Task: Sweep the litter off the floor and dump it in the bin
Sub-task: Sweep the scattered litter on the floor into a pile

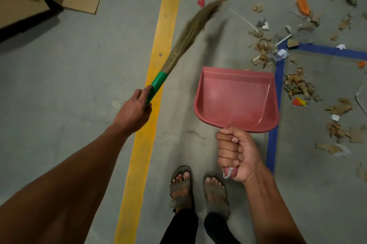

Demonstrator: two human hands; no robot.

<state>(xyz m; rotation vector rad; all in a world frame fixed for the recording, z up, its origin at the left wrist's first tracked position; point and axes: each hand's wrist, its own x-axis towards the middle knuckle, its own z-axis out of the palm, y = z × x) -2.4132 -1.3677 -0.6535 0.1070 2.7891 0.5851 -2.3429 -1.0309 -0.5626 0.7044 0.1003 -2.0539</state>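
Two tools are ready: the left hand [133, 110] grips the broom [186, 37], the right hand [236, 154] clasps the empty dustpan [236, 100]. Litter [297, 82] lies scattered at right on the floor [79, 84], unswept. Next, I judge: gather it into a pile.

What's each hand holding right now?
Left hand: grips the broom by its green handle.
Right hand: fist closed round the dustpan handle.

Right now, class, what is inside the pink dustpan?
Nothing shows inside the pink dustpan: its tray is bare, with the litter on the floor. The right hand covers its handle.
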